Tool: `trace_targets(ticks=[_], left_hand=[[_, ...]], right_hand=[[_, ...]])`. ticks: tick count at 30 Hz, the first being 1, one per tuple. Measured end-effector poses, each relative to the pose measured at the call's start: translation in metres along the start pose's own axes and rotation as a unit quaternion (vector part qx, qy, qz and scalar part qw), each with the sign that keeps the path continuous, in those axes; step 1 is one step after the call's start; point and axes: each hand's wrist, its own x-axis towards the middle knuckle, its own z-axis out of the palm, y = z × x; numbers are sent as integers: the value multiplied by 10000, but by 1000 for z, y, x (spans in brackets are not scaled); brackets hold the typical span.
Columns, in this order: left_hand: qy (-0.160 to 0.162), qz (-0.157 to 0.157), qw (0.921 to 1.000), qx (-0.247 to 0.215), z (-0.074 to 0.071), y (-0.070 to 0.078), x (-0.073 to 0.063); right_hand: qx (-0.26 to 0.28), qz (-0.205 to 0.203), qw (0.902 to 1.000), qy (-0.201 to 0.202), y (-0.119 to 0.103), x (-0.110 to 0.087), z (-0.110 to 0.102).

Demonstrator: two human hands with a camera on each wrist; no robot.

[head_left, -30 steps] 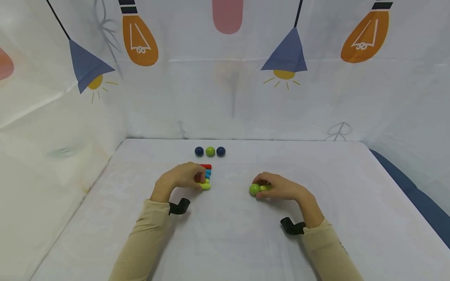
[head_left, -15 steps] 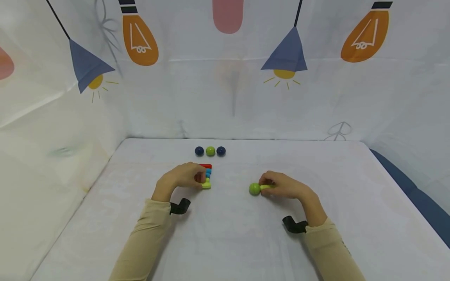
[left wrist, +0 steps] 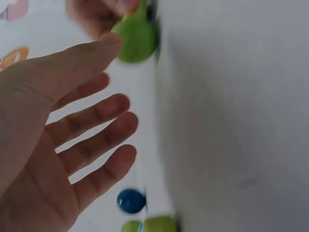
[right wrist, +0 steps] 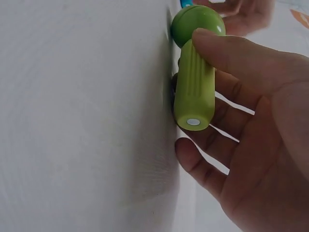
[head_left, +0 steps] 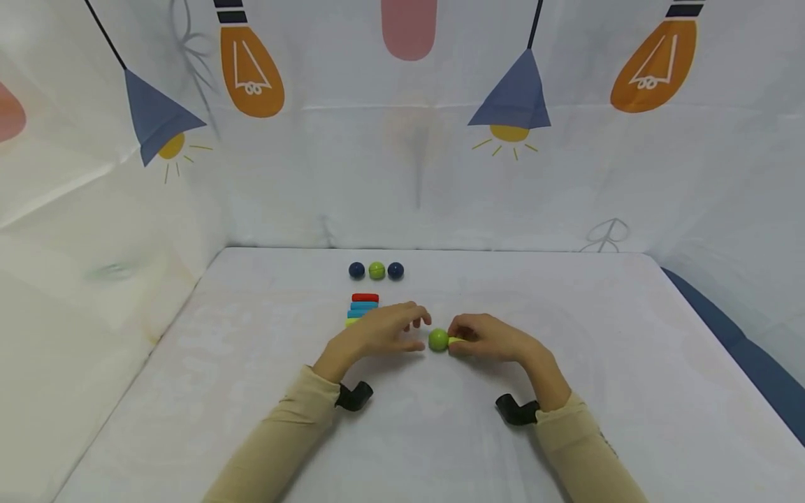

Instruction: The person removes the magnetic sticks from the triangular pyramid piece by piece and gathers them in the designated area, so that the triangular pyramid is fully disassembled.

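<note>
My right hand [head_left: 493, 339] pinches a ribbed lime-green rod [right wrist: 195, 92] between thumb and fingers, low over the white table. A white disc shows in the rod's near end. At its other end sits a green ball [head_left: 438, 340], meeting the rod. Just left of that ball is my left hand [head_left: 383, 332], fingers spread and holding nothing. In the left wrist view its thumb tip overlaps the ball [left wrist: 136, 41], while the head view shows a small gap. Behind the left hand lie a red rod [head_left: 365, 297], blue rods [head_left: 364, 305] and a partly hidden yellow-green rod [head_left: 353, 322].
Toward the table's back edge, a green ball [head_left: 376, 270] stands between two dark blue balls [head_left: 356, 270] [head_left: 395, 271] in a row. A white printed curtain [head_left: 415, 175] rises behind the table [head_left: 566, 293].
My left hand has left the stacked rods and come right, toward the green ball. My right hand, its grip shifted back along the rod earlier, has carried rod and ball slightly left.
</note>
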Motion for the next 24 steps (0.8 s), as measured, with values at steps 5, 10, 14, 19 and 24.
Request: trace_targets(ticks=[5, 10, 14, 19, 24], left_hand=[[131, 101, 9994, 295, 15, 14, 8], [313, 153, 9978, 568, 21, 14, 11], [497, 244, 9965, 634, 23, 16, 12], [524, 164, 9958, 733, 24, 18, 13], [562, 197, 9947, 841, 24, 18, 14]], right_hand=[[-85, -41, 10000, -4, -2, 2, 3], [-67, -107, 9999, 14, -1, 4, 5], [-71, -93, 9999, 22, 0, 4, 5], [-52, 9, 10000, 1, -1, 5, 5], [-16, -17, 10000, 12, 0, 5, 5]])
